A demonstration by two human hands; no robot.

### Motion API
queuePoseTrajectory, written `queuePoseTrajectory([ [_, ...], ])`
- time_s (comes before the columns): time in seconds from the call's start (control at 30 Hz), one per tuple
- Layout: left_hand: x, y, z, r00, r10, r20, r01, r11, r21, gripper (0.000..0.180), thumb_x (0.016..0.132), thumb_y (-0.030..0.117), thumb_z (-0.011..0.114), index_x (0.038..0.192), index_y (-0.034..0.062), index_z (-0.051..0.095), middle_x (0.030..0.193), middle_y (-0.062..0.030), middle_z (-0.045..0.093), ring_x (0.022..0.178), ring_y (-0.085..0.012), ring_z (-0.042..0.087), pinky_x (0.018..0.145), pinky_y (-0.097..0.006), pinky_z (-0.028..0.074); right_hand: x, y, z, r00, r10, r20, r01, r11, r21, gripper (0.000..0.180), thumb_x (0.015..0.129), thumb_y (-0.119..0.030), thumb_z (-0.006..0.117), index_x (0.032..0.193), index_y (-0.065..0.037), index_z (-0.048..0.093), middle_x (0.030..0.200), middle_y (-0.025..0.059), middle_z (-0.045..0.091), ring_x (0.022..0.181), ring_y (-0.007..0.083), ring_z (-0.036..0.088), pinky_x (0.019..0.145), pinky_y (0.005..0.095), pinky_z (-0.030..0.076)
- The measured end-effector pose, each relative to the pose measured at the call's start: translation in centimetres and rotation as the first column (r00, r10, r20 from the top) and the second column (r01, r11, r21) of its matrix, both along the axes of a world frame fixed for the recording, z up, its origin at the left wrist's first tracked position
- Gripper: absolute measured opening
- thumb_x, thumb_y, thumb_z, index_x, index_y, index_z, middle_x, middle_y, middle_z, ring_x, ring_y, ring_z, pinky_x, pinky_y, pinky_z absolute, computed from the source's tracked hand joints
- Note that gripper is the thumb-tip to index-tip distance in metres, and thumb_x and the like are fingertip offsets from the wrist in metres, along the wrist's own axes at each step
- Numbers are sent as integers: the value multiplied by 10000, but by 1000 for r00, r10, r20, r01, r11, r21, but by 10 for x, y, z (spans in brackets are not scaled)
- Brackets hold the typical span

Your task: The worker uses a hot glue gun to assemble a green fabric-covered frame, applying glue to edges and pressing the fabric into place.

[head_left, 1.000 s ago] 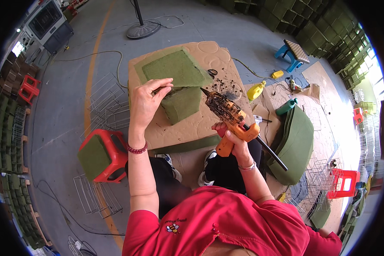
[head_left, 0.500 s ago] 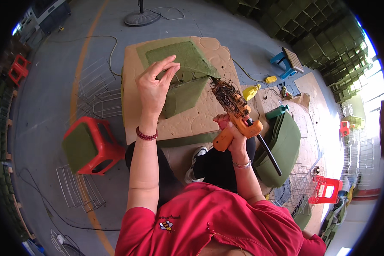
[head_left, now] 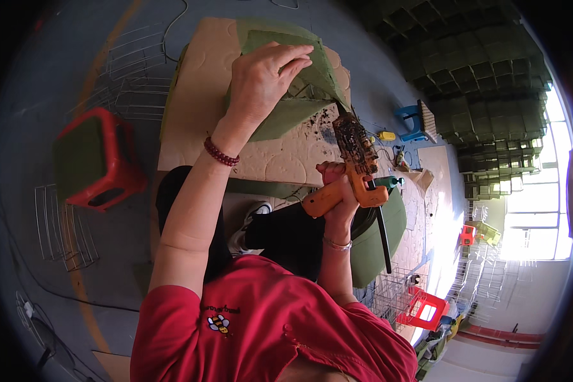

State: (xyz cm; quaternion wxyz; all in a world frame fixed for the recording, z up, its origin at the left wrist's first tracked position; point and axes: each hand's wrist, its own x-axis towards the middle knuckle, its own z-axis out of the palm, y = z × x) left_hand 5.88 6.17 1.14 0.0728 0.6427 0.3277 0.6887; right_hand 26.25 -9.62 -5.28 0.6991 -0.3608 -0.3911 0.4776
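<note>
My right hand (head_left: pixel 342 191) is wrapped round the handle of an orange glue gun (head_left: pixel 325 198). Dark residue cakes the gun's front, and a long black glue stick juts from its rear. Its tip is by the corner of a green felt piece (head_left: pixel 285 121), whose panels stand at an angle on a cardboard-covered table (head_left: pixel 191 83). Over this felt hangs my left hand (head_left: pixel 261 79), fingers together and the thumb close beneath them in a pinch. Whatever is between those fingertips is too small to make out.
Dark crumbs (head_left: pixel 325 118) lie on the cardboard. A red stool (head_left: pixel 111 159) with a green top stands at left, near wire racks (head_left: pixel 63 223). Curved green sheets (head_left: pixel 379 239) are stacked at right. A blue stool (head_left: pixel 410 121) and piled green boxes (head_left: pixel 484 121) are beyond.
The view has swung, shifting the surroundings. My left hand has moved up and right over the felt, its fingers stretched farther. The glue gun stays in my right hand, tip near the felt's corner.
</note>
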Motion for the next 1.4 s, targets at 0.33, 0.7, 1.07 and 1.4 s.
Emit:
queuePoseTrajectory([
  [0.33,0,-1,-6,1000,10,8,-10,1000,-13,211,775,-3,764,974,51,721,859,-74,726,760,-176,710,647,-263,557,0,-5,1,999,-13,34,14,999,-35,247,822,-124,589,1015,26,552,931,148,587,967,326,586,940,498,463],
  [0.7,-2,-3,-5,1000,-20,19,20,1000,6,200,794,-22,743,983,38,715,881,-79,729,780,-170,717,658,-253,567,-3,-4,1,998,-39,43,41,998,-39,249,826,-153,596,1001,16,545,906,135,575,945,313,579,928,480,458],
  [1.07,-2,-3,-7,999,-29,29,29,1000,7,190,803,-12,738,985,35,713,885,-80,731,804,-176,721,673,-253,573,-7,-4,6,997,-29,71,30,999,-16,196,884,-127,576,1027,3,543,894,108,562,904,289,575,893,480,476],
  [1.4,-3,-4,-7,999,-22,27,21,1000,14,191,800,-6,744,984,41,717,885,-79,731,777,-179,714,654,-259,560,-2,-4,-2,998,25,58,-23,999,-25,203,882,-118,570,1045,-1,540,888,101,557,890,278,567,866,476,487],
])
